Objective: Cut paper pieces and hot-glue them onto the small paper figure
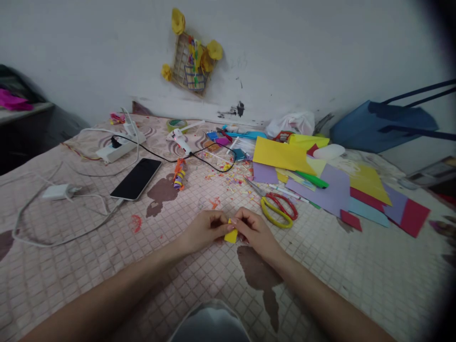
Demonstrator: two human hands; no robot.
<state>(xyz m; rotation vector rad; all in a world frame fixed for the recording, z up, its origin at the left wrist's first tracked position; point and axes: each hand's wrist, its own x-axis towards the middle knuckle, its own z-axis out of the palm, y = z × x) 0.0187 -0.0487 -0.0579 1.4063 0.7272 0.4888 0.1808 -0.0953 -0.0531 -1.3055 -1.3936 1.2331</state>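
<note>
My left hand (pixel 203 231) and my right hand (pixel 253 229) meet over the patterned bed cover, and both pinch a small yellow piece of paper (pixel 231 234) between their fingertips. The fingers of both hands are curled closed on it. Just right of my right hand lie scissors (pixel 279 208) with one yellow and one red handle. Beyond them sits a spread of coloured paper sheets (pixel 322 183) with a green marker (pixel 311 179) on top.
A black phone (pixel 136 178) lies to the left, near a white charger (pixel 57 191) and a power strip (pixel 119 147). A white glue gun (pixel 180 137), paper scraps (pixel 228 178) and a blue bag (pixel 383 126) lie further back. A paper craft (pixel 192 59) hangs on the wall.
</note>
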